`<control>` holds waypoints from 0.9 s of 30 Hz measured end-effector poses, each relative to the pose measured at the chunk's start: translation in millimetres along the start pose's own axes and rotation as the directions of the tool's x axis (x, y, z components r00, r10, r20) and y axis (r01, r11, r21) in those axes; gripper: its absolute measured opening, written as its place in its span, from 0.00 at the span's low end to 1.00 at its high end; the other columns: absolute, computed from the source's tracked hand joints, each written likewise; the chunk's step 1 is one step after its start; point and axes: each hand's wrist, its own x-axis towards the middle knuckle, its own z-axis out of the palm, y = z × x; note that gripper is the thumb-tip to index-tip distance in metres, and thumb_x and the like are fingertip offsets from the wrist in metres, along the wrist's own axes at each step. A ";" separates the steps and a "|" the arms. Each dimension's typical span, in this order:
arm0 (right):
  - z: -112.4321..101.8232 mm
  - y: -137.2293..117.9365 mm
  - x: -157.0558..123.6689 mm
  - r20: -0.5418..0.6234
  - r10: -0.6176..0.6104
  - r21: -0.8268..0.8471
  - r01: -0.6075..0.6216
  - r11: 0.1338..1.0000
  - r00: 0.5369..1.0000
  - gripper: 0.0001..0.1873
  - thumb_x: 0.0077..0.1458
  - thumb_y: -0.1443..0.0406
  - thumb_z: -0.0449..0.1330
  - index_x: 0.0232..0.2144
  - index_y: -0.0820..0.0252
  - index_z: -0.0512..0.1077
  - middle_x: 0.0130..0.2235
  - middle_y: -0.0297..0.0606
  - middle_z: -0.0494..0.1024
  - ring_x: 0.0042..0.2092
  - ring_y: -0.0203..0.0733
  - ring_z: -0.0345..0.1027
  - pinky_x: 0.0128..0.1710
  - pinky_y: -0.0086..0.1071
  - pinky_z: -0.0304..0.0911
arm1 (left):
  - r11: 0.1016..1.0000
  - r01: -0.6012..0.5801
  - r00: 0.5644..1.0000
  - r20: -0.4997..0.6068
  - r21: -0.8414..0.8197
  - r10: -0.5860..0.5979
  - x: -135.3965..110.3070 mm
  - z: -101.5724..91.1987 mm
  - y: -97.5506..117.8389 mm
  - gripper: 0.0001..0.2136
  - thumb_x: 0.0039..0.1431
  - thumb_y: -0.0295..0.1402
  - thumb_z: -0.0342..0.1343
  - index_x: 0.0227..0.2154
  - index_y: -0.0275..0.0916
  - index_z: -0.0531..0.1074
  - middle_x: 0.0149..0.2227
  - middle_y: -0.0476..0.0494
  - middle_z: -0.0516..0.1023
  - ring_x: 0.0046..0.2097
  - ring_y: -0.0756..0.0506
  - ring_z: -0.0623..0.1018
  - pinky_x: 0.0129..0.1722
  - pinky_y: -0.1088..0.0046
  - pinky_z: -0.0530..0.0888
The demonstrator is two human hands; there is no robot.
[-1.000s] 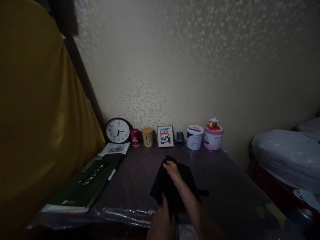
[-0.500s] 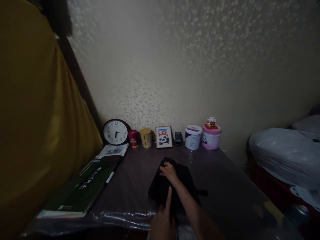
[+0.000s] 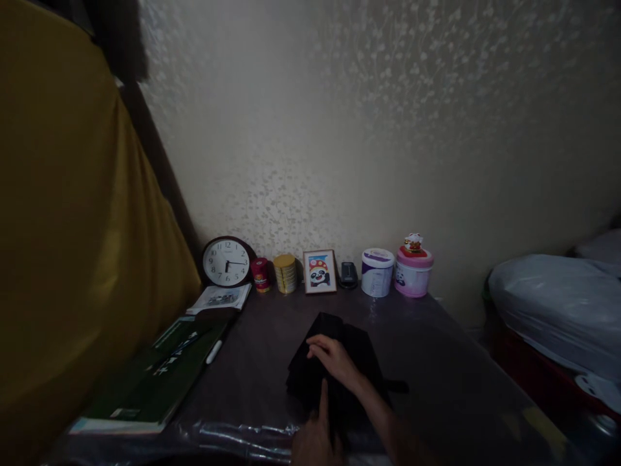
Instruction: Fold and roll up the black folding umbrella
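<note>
Two hands work at black folded fabric (image 3: 361, 346), which lies on the table (image 3: 252, 369) in front of the picture frame (image 3: 319, 272).
The right hand (image 3: 336, 361) lies over the fabric, nearer the picture frame, fingers loosely bent; whether they grip it, I cannot tell. The left hand (image 3: 316, 435), farther from the frame, extends its index finger over the fabric; what its shadowed other fingers hold, I cannot tell. The clock (image 3: 227, 262) stands left of the frame, a white-and-purple tub (image 3: 377, 273) right of it.
</note>
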 end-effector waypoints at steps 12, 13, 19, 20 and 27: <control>-22.5 34.4 -2.7 0.139 -0.224 -0.474 0.263 0.840 0.965 0.15 0.57 0.60 0.48 0.44 0.53 0.70 0.51 0.38 0.70 0.57 0.42 0.55 0.58 0.47 0.44 | 0.990 0.122 0.990 0.078 -0.074 -0.116 17.8 11.8 -1.7 0.41 0.47 0.25 0.47 0.59 0.35 0.25 0.52 0.36 0.68 0.44 0.41 0.74 0.39 0.69 0.68; -22.9 37.9 6.8 0.145 -0.219 -0.493 0.263 0.830 0.965 0.15 0.57 0.60 0.48 0.44 0.53 0.70 0.51 0.38 0.70 0.57 0.42 0.55 0.58 0.47 0.43 | 0.986 0.151 0.985 0.090 -0.070 -0.144 19.2 11.4 -0.8 0.41 0.47 0.24 0.47 0.59 0.35 0.26 0.52 0.36 0.68 0.44 0.41 0.74 0.39 0.68 0.69; -26.5 52.9 55.0 0.088 -0.123 -0.643 0.151 0.751 0.988 0.16 0.58 0.63 0.46 0.44 0.56 0.70 0.52 0.39 0.69 0.58 0.43 0.53 0.58 0.47 0.42 | 0.978 0.189 0.977 0.113 -0.083 -0.179 21.5 9.5 -1.1 0.41 0.46 0.25 0.48 0.58 0.33 0.27 0.50 0.35 0.70 0.44 0.40 0.74 0.39 0.66 0.69; -25.0 52.5 58.3 0.066 -0.110 -0.668 0.126 0.734 0.992 0.16 0.58 0.63 0.47 0.45 0.57 0.70 0.52 0.40 0.68 0.58 0.44 0.53 0.58 0.47 0.42 | 0.981 0.170 0.982 0.103 -0.096 -0.160 20.9 9.4 -1.8 0.41 0.47 0.26 0.47 0.58 0.32 0.27 0.51 0.34 0.69 0.44 0.39 0.74 0.39 0.66 0.69; 8.8 33.0 34.3 0.089 -0.146 -0.659 0.168 0.733 0.985 0.21 0.59 0.59 0.45 0.51 0.60 0.64 0.56 0.44 0.64 0.59 0.43 0.51 0.58 0.45 0.41 | 0.973 0.191 0.980 0.077 -0.127 -0.182 17.3 7.5 1.5 0.39 0.47 0.26 0.48 0.59 0.30 0.30 0.52 0.30 0.68 0.46 0.38 0.74 0.41 0.64 0.69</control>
